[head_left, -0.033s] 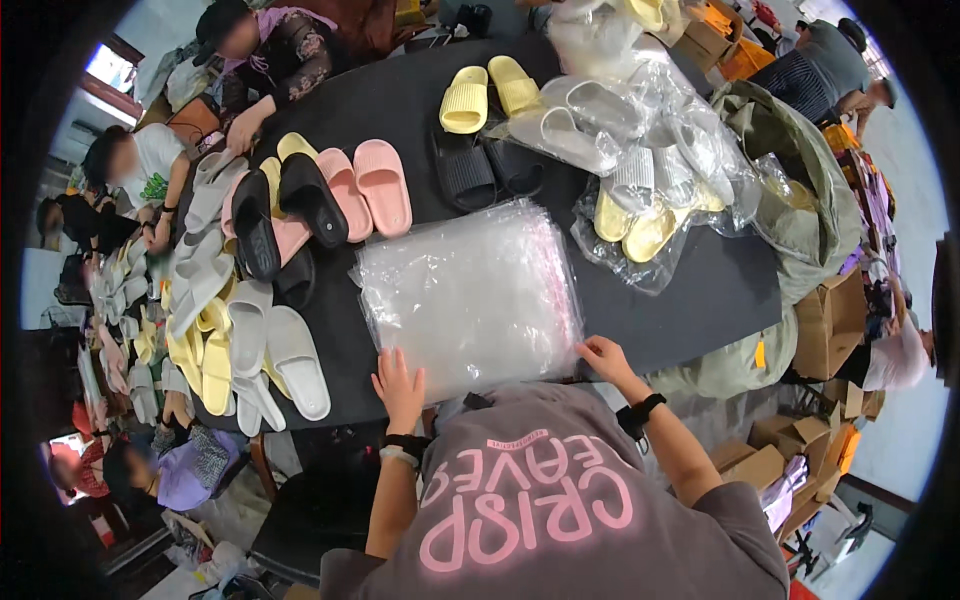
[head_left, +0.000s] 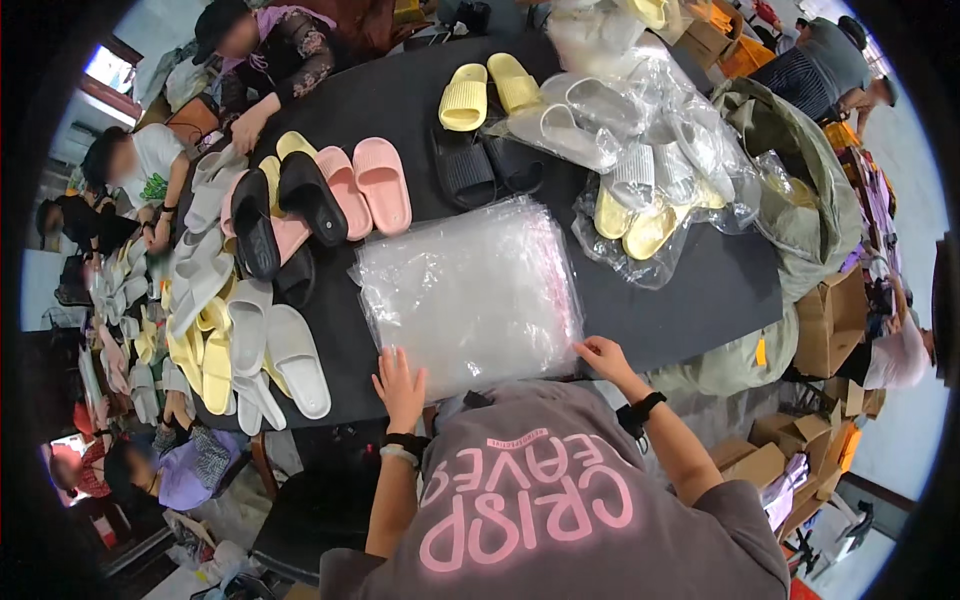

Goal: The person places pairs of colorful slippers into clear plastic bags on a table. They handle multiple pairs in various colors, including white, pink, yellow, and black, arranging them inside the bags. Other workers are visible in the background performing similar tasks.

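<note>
A stack of clear plastic bags (head_left: 460, 300) lies on the black table in front of me, with a pinkish strip along its right side. My left hand (head_left: 401, 390) rests on the near left edge of the stack, fingers spread and holding nothing. At the near right corner, my right hand (head_left: 606, 361) touches the bags with its fingertips; the fingers look slightly bent and apart. Beyond the stack's far left corner are pink slippers (head_left: 383, 187) and black slippers (head_left: 312, 200). A yellow pair (head_left: 465, 100) sits farther back, in front of a dark pair (head_left: 467, 172).
Bagged slippers (head_left: 650, 228) are heaped at the right, beside a large greenish sack (head_left: 800, 200). Grey slippers (head_left: 298, 360) and yellow ones (head_left: 216, 370) pile up on the left. Several people sit along the far left side. Cardboard boxes (head_left: 832, 322) stand at the right.
</note>
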A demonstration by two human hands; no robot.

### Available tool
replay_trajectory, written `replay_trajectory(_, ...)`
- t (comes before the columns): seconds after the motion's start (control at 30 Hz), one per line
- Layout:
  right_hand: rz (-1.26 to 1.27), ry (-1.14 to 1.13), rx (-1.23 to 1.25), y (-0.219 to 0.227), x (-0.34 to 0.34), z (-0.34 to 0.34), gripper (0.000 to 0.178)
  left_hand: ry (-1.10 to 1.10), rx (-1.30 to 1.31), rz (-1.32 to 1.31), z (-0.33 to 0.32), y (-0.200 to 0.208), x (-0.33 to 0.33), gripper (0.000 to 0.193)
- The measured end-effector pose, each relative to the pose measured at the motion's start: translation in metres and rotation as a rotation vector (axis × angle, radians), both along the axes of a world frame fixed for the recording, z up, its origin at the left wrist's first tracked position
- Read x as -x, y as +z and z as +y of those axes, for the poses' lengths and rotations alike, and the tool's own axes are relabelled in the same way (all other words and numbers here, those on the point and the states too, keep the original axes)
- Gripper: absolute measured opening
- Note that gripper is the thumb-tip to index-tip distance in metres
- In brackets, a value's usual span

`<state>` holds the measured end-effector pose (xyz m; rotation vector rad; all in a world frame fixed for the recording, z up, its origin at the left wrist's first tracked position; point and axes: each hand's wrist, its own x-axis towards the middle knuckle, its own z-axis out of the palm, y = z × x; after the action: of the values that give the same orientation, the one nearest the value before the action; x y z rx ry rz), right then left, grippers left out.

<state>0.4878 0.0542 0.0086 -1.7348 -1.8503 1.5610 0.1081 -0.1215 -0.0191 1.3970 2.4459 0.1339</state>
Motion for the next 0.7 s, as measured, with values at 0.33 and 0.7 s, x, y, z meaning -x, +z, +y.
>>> replay_trajectory(0.33,0.28,0.221,-0.066,0.032,0.033,0.014,0.055,-0.063,0.033,0.028,-0.002,-0.013,-0.001,0.089)
replay_trajectory(0.7,0.476,0.129,0.294,0.014,0.027,0.012,0.015,-0.056,0.127,0.003,0.002,-0.01,-0.002,0.09)
